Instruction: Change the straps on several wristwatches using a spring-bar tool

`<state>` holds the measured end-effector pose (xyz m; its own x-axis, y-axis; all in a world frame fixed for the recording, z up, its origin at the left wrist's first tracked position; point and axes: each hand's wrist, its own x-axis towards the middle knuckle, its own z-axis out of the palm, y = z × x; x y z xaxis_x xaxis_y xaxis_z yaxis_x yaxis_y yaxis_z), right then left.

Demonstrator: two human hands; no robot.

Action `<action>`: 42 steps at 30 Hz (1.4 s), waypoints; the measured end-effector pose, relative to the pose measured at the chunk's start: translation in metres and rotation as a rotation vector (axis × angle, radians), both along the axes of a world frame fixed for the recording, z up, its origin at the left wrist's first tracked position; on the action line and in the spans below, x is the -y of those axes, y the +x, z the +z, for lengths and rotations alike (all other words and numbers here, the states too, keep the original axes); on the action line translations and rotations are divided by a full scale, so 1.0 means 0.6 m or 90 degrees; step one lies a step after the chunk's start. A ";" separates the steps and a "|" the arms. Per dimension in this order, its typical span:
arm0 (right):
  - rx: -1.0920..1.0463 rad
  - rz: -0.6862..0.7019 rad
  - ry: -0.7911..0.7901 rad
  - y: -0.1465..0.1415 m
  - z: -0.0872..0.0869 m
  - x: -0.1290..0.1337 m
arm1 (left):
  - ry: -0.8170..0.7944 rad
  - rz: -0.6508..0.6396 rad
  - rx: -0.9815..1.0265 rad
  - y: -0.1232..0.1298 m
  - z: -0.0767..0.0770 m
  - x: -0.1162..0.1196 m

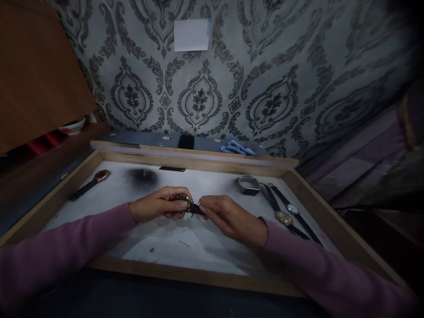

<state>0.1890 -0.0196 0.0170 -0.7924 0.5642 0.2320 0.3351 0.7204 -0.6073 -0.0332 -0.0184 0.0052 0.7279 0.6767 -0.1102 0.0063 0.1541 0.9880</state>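
Note:
Between thumb and fingers, my left hand (165,204) grips a wristwatch (183,198) by its round case, which has a dark dial and a gold-toned rim. The brown strap (195,208) of this watch points right, pinched in the closed fingers of my right hand (225,216). Small thin dark ends stick out above and below the strap; I cannot make out what they are. Both hands are held over the middle of a wooden-framed tray (172,276) with a pale bottom.
A rose-gold watch (100,176) lies at the tray's left. On the right are a metal-band watch (248,184), a gold-faced watch (284,217) and a silver-faced watch (292,209). A black strip (172,168) lies at the back; a blue cloth (236,147) sits behind the tray.

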 end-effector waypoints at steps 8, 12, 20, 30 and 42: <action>-0.007 0.006 0.040 0.001 0.002 -0.002 | 0.008 -0.005 0.009 -0.001 0.004 -0.002; -0.023 0.016 0.017 0.000 0.002 -0.004 | 0.016 0.008 0.006 0.000 0.007 -0.002; -0.043 0.000 -0.007 0.000 0.007 -0.005 | 0.036 0.021 0.007 0.004 0.007 0.000; -0.056 -0.062 -0.086 0.000 0.008 -0.006 | 0.061 0.085 0.024 0.012 -0.005 0.002; -0.046 -0.049 -0.153 0.004 0.014 -0.009 | 0.060 0.065 0.015 0.011 0.002 0.003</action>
